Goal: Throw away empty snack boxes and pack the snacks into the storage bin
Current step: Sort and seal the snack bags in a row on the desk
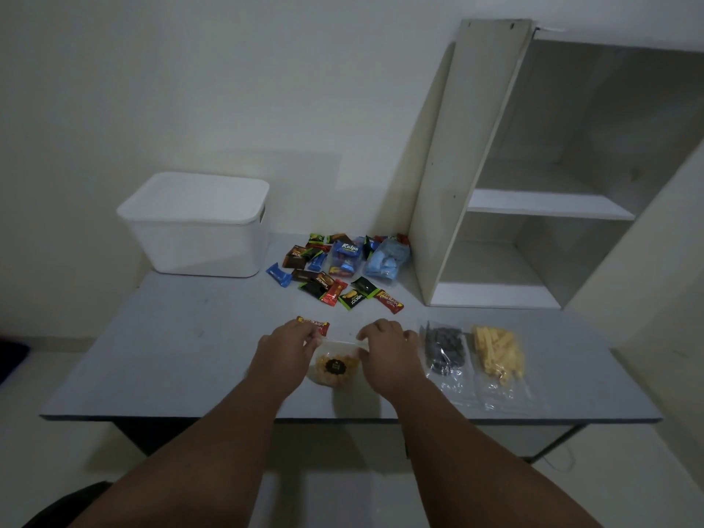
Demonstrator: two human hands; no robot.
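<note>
My left hand (286,346) and my right hand (384,350) both pinch the top edge of a clear bag of yellow snacks (336,369) that lies near the table's front edge. A red snack wrapper (314,324) lies just beyond my left hand. To the right lie a clear bag of dark round snacks (445,352) and a clear bag of yellow sticks (498,354). Several small wrapped snacks (335,276) are scattered further back, with a blue Kalpa pack (347,255) among them. A white storage bin (198,224), its lid on, stands at the back left.
A grey table (183,360) carries everything. A white open shelf unit (514,207) stands on the table's back right, against the wall. A pale blue bag (386,262) lies beside the shelf's foot. Pale floor shows below the table.
</note>
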